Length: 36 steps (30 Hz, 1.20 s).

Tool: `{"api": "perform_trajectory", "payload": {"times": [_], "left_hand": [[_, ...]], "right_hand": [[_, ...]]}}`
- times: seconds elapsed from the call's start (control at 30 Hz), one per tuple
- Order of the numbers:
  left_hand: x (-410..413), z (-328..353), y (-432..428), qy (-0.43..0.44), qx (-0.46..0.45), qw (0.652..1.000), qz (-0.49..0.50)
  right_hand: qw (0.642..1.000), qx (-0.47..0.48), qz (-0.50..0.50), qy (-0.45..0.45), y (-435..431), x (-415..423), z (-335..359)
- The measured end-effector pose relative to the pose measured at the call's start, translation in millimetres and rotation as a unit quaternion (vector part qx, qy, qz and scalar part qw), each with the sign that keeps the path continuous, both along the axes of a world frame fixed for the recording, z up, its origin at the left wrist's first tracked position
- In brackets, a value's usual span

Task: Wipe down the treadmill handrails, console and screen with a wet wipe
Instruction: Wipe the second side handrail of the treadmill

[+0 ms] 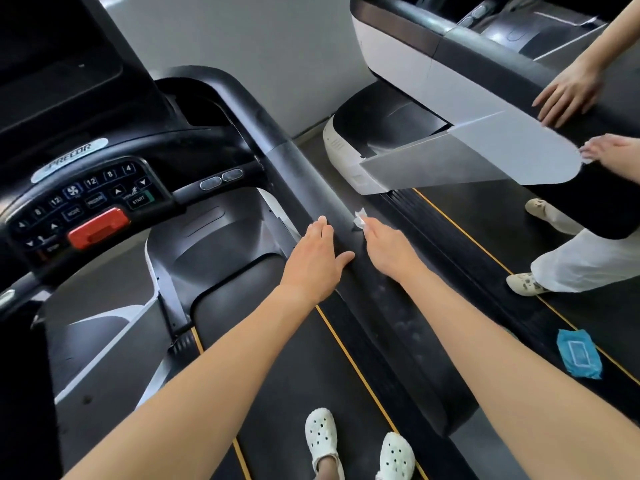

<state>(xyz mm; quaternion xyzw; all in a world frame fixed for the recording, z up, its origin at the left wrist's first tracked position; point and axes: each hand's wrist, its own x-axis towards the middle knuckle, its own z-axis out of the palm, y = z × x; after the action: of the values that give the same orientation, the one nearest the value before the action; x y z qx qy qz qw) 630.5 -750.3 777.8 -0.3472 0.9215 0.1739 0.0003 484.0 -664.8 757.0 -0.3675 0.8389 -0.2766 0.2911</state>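
Note:
The treadmill's black right handrail (294,157) runs from the console down toward me. My left hand (317,254) lies flat on its inner side, fingers straight, thumb over the top. My right hand (388,247) presses a small white wet wipe (360,218) against the rail's outer side; only a crumpled corner shows past my fingertips. The console (86,202) with its buttons and red stop handle (98,227) sits at the left. The dark screen (59,64) is at the top left.
A blue wet-wipe pack (579,353) lies on the neighbouring treadmill's side rail. Another person stands there in white trousers (588,261), both hands on that machine's handrail (502,57). My feet in white clogs (322,438) stand on the belt.

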Motion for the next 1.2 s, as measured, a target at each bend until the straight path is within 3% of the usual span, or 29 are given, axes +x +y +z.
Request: {"api": "perform_trajectory", "payload": {"times": [0.23, 0.47, 0.63, 0.93, 1.13, 1.2], "left_hand": [[0, -2, 1, -0.002, 0.004, 1.000, 0.006], [0, 2, 5, -0.021, -0.006, 1.000, 0.016], [2, -2, 6, -0.015, -0.003, 1.000, 0.017], [7, 0, 9, 0.002, 0.019, 1.000, 0.017], [21, -8, -3, 0.001, 0.034, 0.999, -0.018], [24, -12, -6, 0.010, 0.034, 0.999, -0.030]], "right_hand": [[0.996, -0.007, 0.021, 0.089, 41, 15, -1], [0.996, -0.020, 0.042, 0.069, 19, 5, 2], [0.986, -0.108, 0.076, 0.105, 71, 25, -5], [0.987, -0.088, 0.080, 0.107, 41, 20, -4], [0.936, -0.142, 0.158, 0.280, 86, 48, -7], [0.927, -0.141, 0.173, 0.301, 91, 51, -11]]}}
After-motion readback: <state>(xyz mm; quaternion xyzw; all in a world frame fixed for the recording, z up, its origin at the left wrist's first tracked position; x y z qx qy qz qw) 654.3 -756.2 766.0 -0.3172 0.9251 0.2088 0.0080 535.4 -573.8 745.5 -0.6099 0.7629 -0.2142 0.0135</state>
